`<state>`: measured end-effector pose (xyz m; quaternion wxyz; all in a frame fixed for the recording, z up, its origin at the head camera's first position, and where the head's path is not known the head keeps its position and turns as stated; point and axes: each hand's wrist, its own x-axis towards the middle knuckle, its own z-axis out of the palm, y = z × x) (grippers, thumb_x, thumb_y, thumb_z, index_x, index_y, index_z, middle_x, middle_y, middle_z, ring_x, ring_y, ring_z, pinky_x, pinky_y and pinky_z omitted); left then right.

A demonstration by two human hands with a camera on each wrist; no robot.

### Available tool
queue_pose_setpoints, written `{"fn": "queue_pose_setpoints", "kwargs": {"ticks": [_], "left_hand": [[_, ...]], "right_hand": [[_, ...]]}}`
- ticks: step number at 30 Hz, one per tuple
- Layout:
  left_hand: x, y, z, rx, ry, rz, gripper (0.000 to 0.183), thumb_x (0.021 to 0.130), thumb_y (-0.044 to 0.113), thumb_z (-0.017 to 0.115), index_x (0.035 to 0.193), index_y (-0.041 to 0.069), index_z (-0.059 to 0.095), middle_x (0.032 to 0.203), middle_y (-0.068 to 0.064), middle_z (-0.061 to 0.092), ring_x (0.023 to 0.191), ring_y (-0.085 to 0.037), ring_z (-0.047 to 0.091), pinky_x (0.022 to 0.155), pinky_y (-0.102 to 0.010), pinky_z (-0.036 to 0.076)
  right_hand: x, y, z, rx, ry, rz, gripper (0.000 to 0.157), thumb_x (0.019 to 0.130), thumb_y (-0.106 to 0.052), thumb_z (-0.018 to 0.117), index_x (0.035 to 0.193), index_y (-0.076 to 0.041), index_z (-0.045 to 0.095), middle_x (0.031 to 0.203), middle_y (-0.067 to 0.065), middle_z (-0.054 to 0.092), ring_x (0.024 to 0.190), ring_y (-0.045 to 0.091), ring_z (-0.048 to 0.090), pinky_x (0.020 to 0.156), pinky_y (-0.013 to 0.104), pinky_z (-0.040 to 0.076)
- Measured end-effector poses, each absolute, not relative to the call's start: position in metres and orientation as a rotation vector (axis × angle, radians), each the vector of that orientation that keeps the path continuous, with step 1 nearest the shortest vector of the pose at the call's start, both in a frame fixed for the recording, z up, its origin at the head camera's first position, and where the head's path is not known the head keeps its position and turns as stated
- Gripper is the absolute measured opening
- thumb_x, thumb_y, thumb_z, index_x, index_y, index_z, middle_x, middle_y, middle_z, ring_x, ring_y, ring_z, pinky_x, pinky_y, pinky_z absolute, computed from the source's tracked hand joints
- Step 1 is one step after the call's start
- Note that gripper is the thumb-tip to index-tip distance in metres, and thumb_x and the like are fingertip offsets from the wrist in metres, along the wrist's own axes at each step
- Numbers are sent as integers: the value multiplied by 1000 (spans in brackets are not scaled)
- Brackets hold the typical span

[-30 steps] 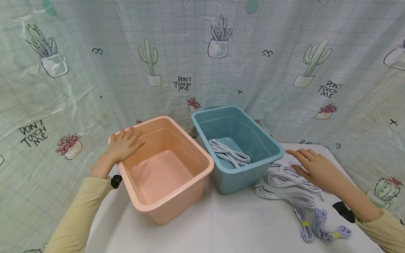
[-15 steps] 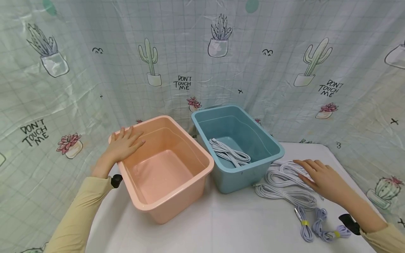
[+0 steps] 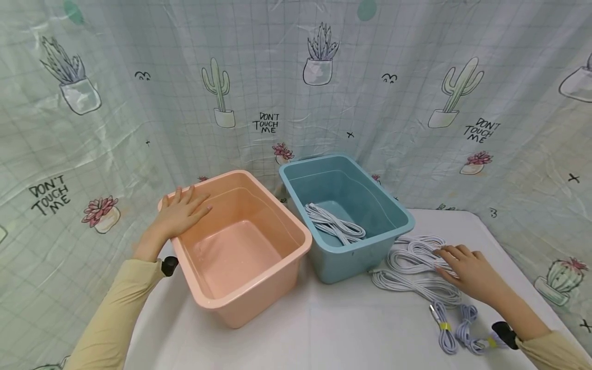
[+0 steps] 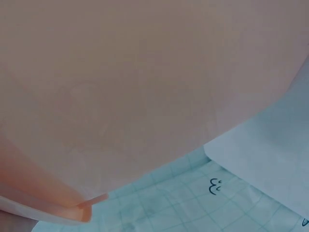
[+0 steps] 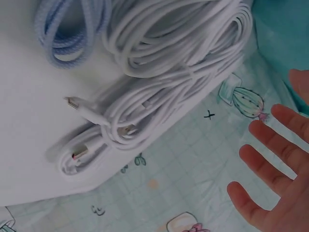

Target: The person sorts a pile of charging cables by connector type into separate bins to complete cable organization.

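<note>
My left hand (image 3: 181, 213) rests with spread fingers over the back left rim of a peach plastic bin (image 3: 263, 223). The bin's outer wall (image 4: 145, 92) fills most of the left wrist view. Beside it stands a blue bin (image 3: 353, 267) with white coiled cables (image 3: 337, 224) inside. My right hand (image 3: 472, 272) is over white coiled cables (image 3: 411, 282) on the table, holding nothing; its fingers (image 5: 270, 169) are extended and apart in the right wrist view. A metal plug (image 5: 79, 152) shows among those coils.
Lilac cables, one with a yellow tie (image 3: 446, 331) and another bundle (image 3: 468, 316), lie nearer the front right. A white table (image 3: 351, 334) carries everything. Behind it hangs a curtain (image 3: 277, 61) printed with cacti, close to the bins' back edges.
My right hand has moved right and down, away from the blue bin's corner. The left hand and both bins stay where they were.
</note>
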<state>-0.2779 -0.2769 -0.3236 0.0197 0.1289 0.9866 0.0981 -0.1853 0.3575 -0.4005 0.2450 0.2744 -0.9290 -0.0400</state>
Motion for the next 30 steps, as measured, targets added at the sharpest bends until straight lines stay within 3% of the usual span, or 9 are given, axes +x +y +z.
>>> {"fn": "queue_pose_setpoints", "kwargs": {"ticks": [7,21,30], "left_hand": [[-278,-277,-323,403,3063,305,67,91,58,21,144,18,17,148,-23,-2,131,-49,-11,97,-68,-9],[-276,-276,-322,396,3068,303,66,92,57,22,144,17,19,148,-24,0,131,-50,-9,98,-68,-8],[-275,-275,-322,400,3073,313,66,92,57,23,143,17,20,148,-24,1,131,-50,-9,98,-68,-8]], "right_hand": [[-180,352,-412,706,-2632,-154,42,68,-30,73,104,-11,61,99,8,60,91,28,53,62,50,42],[-181,335,-437,811,-2623,-227,39,66,-35,74,99,-17,63,92,0,60,86,21,54,63,43,43],[-181,326,-440,851,-2696,-266,34,70,-34,72,97,-16,63,92,2,60,87,22,54,67,46,47]]}}
